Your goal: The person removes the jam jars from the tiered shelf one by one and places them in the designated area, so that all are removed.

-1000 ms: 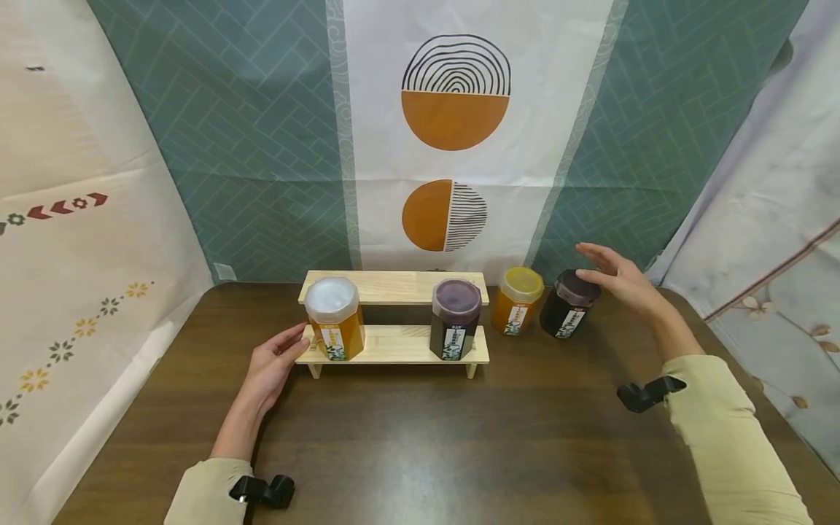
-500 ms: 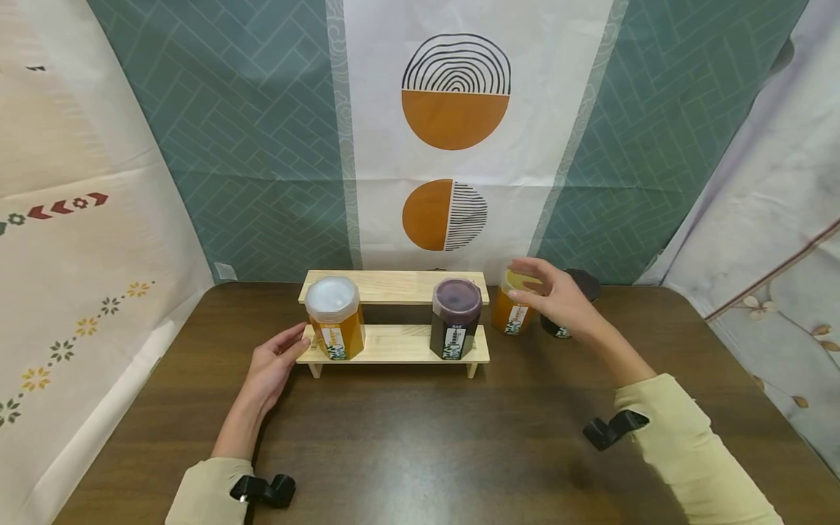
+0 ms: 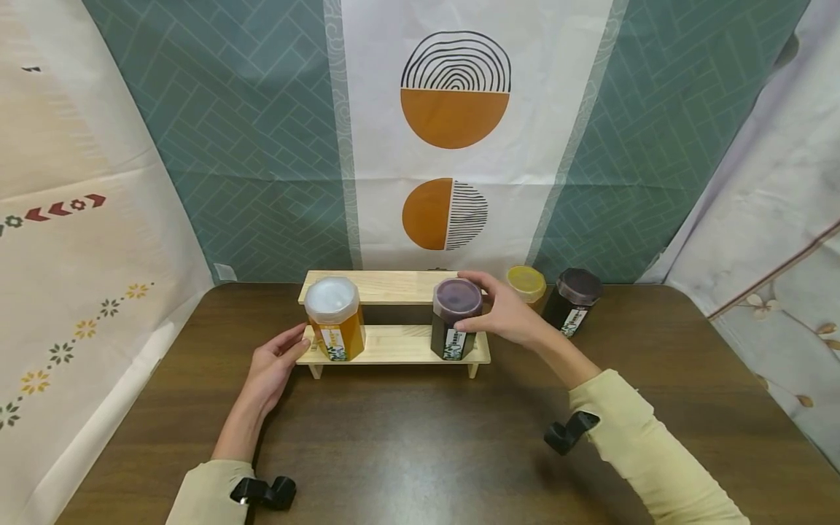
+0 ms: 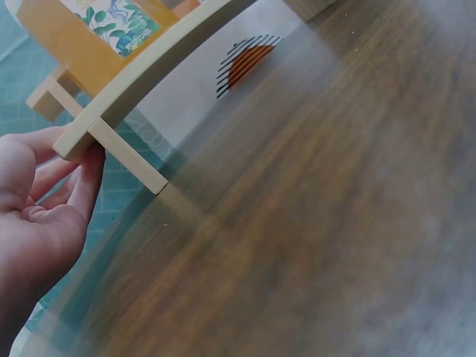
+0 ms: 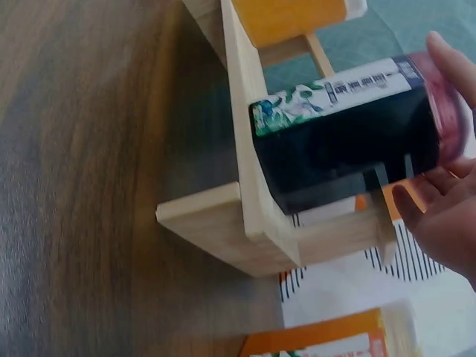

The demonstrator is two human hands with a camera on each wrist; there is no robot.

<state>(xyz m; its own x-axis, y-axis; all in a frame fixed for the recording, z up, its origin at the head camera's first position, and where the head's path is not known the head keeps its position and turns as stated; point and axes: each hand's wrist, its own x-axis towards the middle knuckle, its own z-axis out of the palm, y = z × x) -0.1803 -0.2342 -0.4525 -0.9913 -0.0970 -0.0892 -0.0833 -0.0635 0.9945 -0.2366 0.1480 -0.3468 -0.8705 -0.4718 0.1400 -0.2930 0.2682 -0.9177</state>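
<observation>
A two-tier wooden shelf (image 3: 400,343) stands on the table. My left hand (image 3: 275,361) holds the left end of its lower board; the left wrist view shows the fingers under the board's end (image 4: 78,141). At the right end of that board is a dark jar (image 3: 453,337) with a purple lid. My right hand (image 3: 508,310) curls round its upper part, thumb in front and fingers behind, as the right wrist view also shows on the dark jar (image 5: 349,141). An amber jar (image 3: 341,332) with a whitish lid stands on the board's left end.
On the table right of the shelf stand an amber jar with a yellow lid (image 3: 526,281), partly hidden by my right hand, and another dark jar (image 3: 571,302). A patterned cloth backdrop (image 3: 282,146) hangs behind the table (image 3: 420,437).
My right hand has moved left from the far dark jar, past the yellow-lidded jar, to the dark jar on the shelf. My left hand has stayed on the shelf's end.
</observation>
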